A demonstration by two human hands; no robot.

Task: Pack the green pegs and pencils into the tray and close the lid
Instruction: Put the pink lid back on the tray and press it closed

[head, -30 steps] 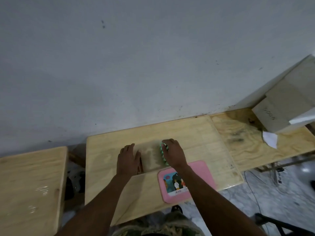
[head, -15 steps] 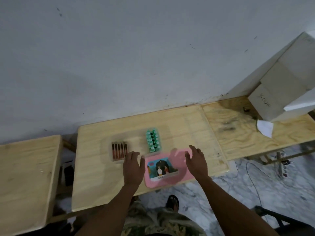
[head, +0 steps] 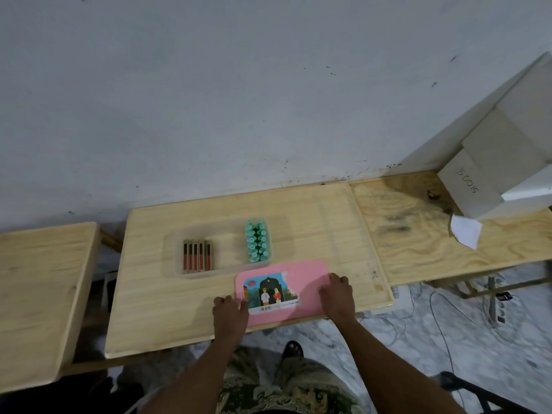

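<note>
A clear plastic tray (head: pixel 173 234) lies on the middle of the wooden table (head: pixel 328 222). Inside it, several red-and-black pencils (head: pixel 197 259) lie side by side at the left, and a double row of green pegs (head: pixel 258 240) sits right of centre. The pink lid (head: pixel 307 279), with a picture sticker, lies flat just in front of the tray near the table's front edge. My left hand (head: pixel 230 312) grips the lid's left edge with curled fingers. My right hand (head: pixel 337 294) grips its right edge the same way.
A grey cardboard box (head: pixel 493 162) and a scrap of white paper (head: pixel 464 231) occupy the adjoining table at the right. Another wooden table (head: pixel 38 294) stands at the left. The wall runs along the back. Cables (head: pixel 448 309) lie on the floor.
Both hands have left the tray and drawn back toward me. They now sit at the two short edges of the pink lid, fingers curled on it.
</note>
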